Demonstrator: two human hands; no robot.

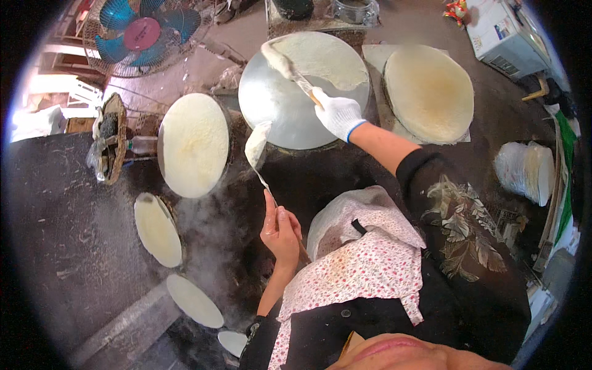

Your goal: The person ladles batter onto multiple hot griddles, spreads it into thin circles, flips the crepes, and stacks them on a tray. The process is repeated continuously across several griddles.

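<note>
My right hand (pixel 339 115), in a white knit glove with a blue cuff, is closed round the wooden handle of a batter spreader (pixel 302 82). The spreader's batter-coated head rests at the far left of a round metal griddle (pixel 277 114). Pale batter (pixel 327 58) covers the griddle's far part; its near part shows bare shiny metal. My bare left hand (pixel 280 231) grips a ladle (pixel 256 148) by its thin handle. White batter coats the ladle's bowl, which is at the griddle's near left edge.
Left of the griddle are a round griddle with a pale pancake (pixel 194 145) and a smaller one (pixel 158 231), amid steam. On the right lies a stack of browned pancakes (pixel 430 92). A blue-bladed fan (pixel 142 34) stands far left; a wrapped bundle (pixel 524 171) lies right.
</note>
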